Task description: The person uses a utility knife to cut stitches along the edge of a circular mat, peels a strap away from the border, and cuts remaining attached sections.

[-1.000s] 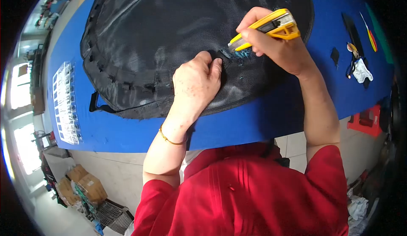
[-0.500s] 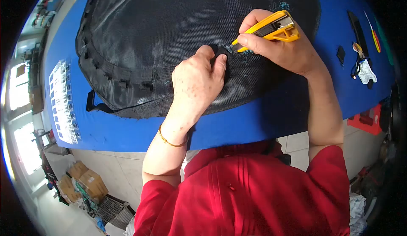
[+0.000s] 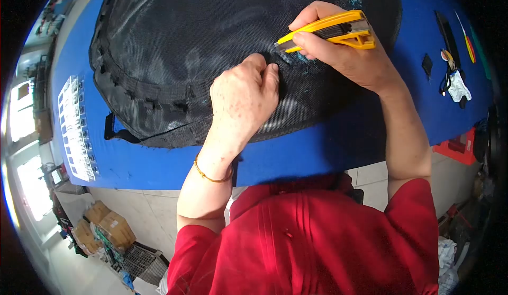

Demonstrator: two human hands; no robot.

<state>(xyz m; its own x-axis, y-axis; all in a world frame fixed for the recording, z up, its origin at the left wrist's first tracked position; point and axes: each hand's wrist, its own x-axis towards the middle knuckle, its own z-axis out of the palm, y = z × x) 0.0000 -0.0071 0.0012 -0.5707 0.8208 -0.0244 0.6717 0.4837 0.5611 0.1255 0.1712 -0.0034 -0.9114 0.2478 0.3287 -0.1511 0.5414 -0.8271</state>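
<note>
A large black mesh fabric piece (image 3: 211,25) lies on the blue table (image 3: 275,162). My left hand (image 3: 244,95) is closed on a dark bit of the fabric, pinched between thumb and curled fingers. Just to its upper right, my right hand (image 3: 338,46) grips a yellow utility knife (image 3: 338,27), its blade pointing left, low over the mesh. Bluish loose threads (image 3: 301,56) show beneath the blade. Whether the blade tip touches the fabric cannot be told.
On the table's left is a clear plastic tray (image 3: 74,131). To the right lie a small black scrap (image 3: 427,65), a white crumpled item (image 3: 458,87) and a red-yellow handled tool (image 3: 469,47). A red stool (image 3: 457,148) and cardboard boxes (image 3: 114,230) stand below.
The knife has shifted slightly left and up, its blade now nearer my left fingertips. My left hand has moved a little up and left, together with the fabric.
</note>
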